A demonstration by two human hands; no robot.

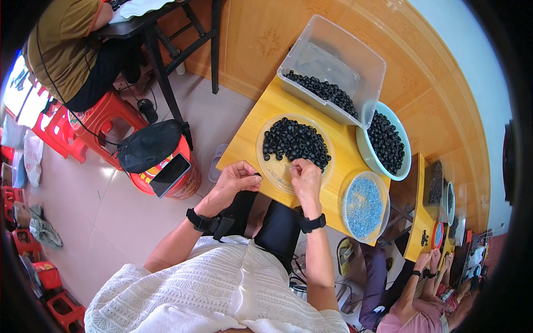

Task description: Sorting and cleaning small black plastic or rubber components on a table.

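Between the thumb and fingertips of my left hand point(234, 182) is a small round black part point(257, 175), just off the front edge of the yellow table point(237, 145). My right hand point(306, 180) is over the near side of a shallow clear round tray point(270, 186). Its thumb and fingers are pinched together, and what they hold, if anything, cannot be made out. Black ring-shaped parts point(294, 139) with holes lie heaped in the far half of that tray. A round clear container point(382, 225) of tiny light-blue pieces point(363, 205) sits to the right.
Behind the tray stands a clear plastic bin point(325, 53) partly filled with black parts, beside a pale green bowl point(367, 154) of the same. At left, a red bucket point(189, 186) carries a black bag and a phone point(170, 175). Other people sit far left and lower right.
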